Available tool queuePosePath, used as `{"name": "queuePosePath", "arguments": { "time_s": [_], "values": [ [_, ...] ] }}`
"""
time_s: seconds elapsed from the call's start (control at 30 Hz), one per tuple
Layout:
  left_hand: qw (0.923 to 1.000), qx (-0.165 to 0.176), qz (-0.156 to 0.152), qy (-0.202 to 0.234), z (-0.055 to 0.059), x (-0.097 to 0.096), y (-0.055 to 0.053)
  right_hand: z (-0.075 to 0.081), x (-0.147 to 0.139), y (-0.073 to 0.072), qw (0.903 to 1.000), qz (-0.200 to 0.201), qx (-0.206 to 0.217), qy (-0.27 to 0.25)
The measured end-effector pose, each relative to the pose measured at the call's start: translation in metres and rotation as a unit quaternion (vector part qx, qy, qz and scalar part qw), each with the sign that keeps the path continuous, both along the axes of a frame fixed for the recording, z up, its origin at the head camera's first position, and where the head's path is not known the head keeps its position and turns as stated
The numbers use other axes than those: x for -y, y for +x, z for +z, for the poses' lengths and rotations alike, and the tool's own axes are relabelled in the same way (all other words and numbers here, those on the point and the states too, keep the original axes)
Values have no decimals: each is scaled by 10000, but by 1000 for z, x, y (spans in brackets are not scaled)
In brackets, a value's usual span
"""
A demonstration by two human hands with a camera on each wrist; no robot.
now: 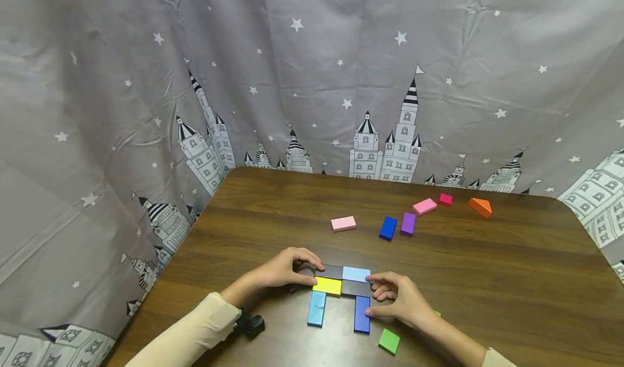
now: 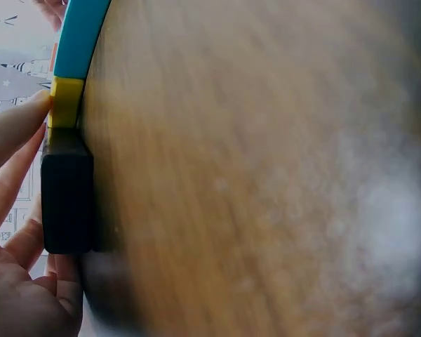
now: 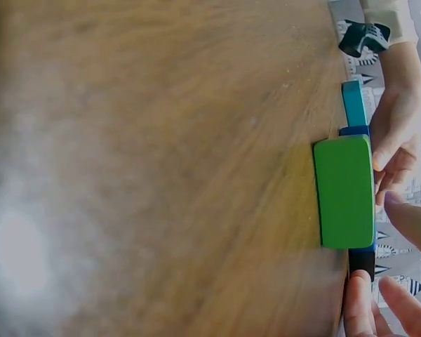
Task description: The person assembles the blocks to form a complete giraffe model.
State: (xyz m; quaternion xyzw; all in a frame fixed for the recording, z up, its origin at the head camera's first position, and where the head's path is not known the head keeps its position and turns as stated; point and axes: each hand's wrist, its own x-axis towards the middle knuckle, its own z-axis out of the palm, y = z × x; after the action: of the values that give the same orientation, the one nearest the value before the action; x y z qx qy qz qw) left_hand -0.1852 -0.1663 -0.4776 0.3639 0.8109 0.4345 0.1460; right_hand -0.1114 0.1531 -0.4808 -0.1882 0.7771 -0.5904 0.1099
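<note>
Flat blocks lie together on the table: a dark grey block (image 1: pixel 329 272) beside a light blue block (image 1: pixel 356 274), and a yellow block (image 1: pixel 327 286) beside another dark grey block (image 1: pixel 355 288). Below them a teal block (image 1: pixel 316 308) and a blue block (image 1: pixel 362 314) extend toward the viewer. At the left end, my left hand (image 1: pixel 292 268) rests its thumb against the yellow block and its index fingertip on the upper dark grey block. A black block (image 2: pixel 68 200) shows near its fingers. My right hand (image 1: pixel 397 297) touches the light blue block with a fingertip, its thumb against the blue block.
Toward the back lie two pink blocks, one a pale pink block (image 1: pixel 343 224), plus a dark blue block (image 1: pixel 388 228), a purple block (image 1: pixel 408 224), a red block (image 1: pixel 446 200) and an orange triangular block (image 1: pixel 480 208). A green block (image 1: pixel 389 341) lies near my right forearm.
</note>
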Motion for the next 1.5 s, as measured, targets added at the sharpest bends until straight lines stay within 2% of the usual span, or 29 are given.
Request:
{"name": "queuePosePath", "arguments": {
  "time_s": [0.1, 0.27, 0.4, 0.57, 0.77, 0.9, 1.07, 1.5],
  "values": [
    [10000, 20, 11, -25, 0, 0, -1, -1, -3, 1, 9997, 0, -79, -227],
    [9999, 43, 40, -92, 0, 1, -1, 1, -11, 7, 9971, 107, -672, -337],
    [9999, 89, 51, -135, 0, 1, -1, 3, -17, 17, 9947, 167, -994, -186],
    [9996, 151, 106, -195, 0, 1, -1, 1, -22, 33, 9929, -28, -1174, 168],
    [9997, 187, 82, -144, 2, 1, 0, -5, -25, 49, 9904, -237, -1243, 555],
    [9997, 216, 71, -101, 3, 0, 1, -12, -27, 55, 9859, -267, -1545, 587],
    [9996, 216, 91, -123, 3, 0, 0, -17, -29, 59, 9841, -183, -1700, 476],
    [9998, 142, 54, -157, 2, 0, 0, -22, -34, 60, 9841, 204, -1702, 470]
  ]
}}
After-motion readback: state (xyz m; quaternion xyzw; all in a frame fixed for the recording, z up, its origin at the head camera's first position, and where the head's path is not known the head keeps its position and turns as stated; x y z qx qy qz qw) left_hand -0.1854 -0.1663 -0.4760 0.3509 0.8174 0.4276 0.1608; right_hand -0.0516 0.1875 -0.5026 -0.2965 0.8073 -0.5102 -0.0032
